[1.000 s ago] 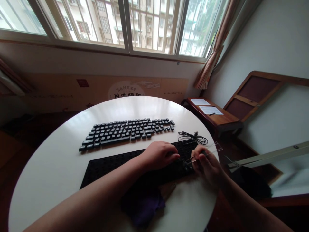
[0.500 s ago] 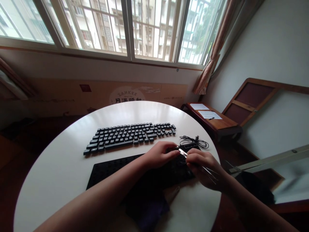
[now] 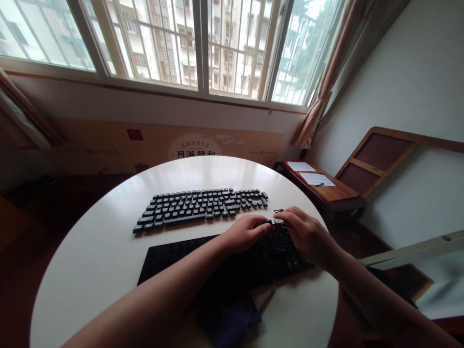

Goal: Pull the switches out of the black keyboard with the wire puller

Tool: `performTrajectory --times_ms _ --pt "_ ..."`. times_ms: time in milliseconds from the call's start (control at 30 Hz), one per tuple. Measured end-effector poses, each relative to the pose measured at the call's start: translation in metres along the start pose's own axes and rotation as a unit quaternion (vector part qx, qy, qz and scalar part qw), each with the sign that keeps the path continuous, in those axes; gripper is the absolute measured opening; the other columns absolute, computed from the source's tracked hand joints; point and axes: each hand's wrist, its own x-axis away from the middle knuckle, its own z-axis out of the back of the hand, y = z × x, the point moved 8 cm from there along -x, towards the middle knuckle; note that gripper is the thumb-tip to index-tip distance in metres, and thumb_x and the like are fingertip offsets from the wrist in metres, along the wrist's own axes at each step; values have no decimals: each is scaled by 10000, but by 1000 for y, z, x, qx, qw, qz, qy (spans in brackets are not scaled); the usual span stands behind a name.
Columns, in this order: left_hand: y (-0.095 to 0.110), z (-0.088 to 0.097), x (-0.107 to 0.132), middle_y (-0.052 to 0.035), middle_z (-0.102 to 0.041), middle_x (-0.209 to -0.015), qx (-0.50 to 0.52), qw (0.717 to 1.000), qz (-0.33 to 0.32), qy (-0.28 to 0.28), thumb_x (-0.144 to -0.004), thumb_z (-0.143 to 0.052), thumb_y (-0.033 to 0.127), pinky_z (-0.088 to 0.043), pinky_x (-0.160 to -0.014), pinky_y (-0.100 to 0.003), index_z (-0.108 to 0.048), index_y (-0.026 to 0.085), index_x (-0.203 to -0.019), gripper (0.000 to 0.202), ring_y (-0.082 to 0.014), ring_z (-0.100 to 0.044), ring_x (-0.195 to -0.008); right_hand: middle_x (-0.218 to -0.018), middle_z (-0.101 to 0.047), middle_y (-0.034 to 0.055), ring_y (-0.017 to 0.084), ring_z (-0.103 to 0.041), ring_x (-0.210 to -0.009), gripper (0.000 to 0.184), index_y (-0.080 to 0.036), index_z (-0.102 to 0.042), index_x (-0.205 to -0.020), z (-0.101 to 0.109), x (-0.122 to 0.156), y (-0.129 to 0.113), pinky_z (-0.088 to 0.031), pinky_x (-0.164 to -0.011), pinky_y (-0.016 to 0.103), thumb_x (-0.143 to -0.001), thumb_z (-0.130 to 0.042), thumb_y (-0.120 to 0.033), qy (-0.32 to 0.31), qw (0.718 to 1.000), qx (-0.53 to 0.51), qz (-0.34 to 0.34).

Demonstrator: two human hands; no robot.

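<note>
My left hand is closed over the upper right part of the black keyboard base, thumb and fingers pinching a small dark piece that looks like a keycap. Close beside it, my right hand has its fingertips bent together near that piece. What the right fingers hold, if anything, is hidden. Part of the base lies under my left forearm. Behind it, many loose black keycaps are laid out in keyboard order on the white round table.
A black cable shows partly behind my right fingers. Near the table's front lie a dark purple cloth and a slim light-tipped tool, perhaps a brush. A wooden bench with papers and a pen stands at the right.
The silver wire tool in my right hand no longer shows. My right fingers have moved up and over the cable. A small dark piece now shows in my left hand. The view has shifted slightly.
</note>
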Motion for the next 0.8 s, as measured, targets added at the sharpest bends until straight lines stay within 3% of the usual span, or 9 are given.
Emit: performTrajectory --times_ms 100,367,467,567,667,733,800 --pt "1 1 0 -15 -626 -759 14 1000 3 5 -950 -469 351 -466 -722 -266 -643 138 -841 296 -160 -548 -749 -1095 -670 94 194 -662 -910 332 -233 -635 -1279 -14 -7 7 -550 -809 302 -988 -476 -205 -38 999 12 19" --pt "-8 -1 -1 -20 -655 -780 -25 1000 12 7 -953 -466 324 -473 -733 -268 -659 132 -883 282 -168 -578 -749 -1103 -694 58 182 -686 -916 254 -253 -702 -1167 -20 -16 12 -543 -813 283 -931 -610 -242 -62 997 -44 -8" --pt "4 12 0 -56 -709 -887 -109 992 40 52 -997 -377 378 -485 -770 -294 -674 147 -940 380 -198 -627 -819 -1074 -711 60 182 -687 -913 186 -225 -715 -1086 -17 -20 19 -536 -814 284 -943 -609 -279 -53 996 -53 -39" --pt "33 39 8 -100 -732 -930 -279 949 100 108 -1018 -276 466 -496 -777 -341 -695 170 -898 527 -241 -659 -853 -1022 -733 59 188 -691 -879 184 -208 -732 -1035 -18 -26 31 -536 -824 299 -920 -649 -326 -54 993 -52 -91" --pt "57 55 21 -110 -732 -824 -418 898 126 58 -977 -376 418 -502 -738 -337 -716 171 -789 460 -253 -676 -807 -983 -754 42 198 -701 -882 165 -211 -754 -997 -37 -32 39 -533 -843 309 -885 -673 -302 -106 986 -59 -116" --pt "53 56 34 -110 -731 -784 -462 876 142 -1 -943 -441 389 -504 -709 -327 -726 169 -771 400 -251 -686 -774 -984 -761 33 201 -707 -912 156 -217 -766 -982 -59 -39 40 -527 -865 308 -860 -685 -271 -148 980 -66 -112" --pt "37 51 48 -121 -742 -809 -476 866 146 -50 -927 -472 381 -510 -701 -332 -741 164 -785 373 -261 -699 -778 -986 -763 36 207 -706 -937 163 -217 -776 -979 -80 -46 40 -523 -880 308 -841 -702 -262 -176 977 -64 -104"
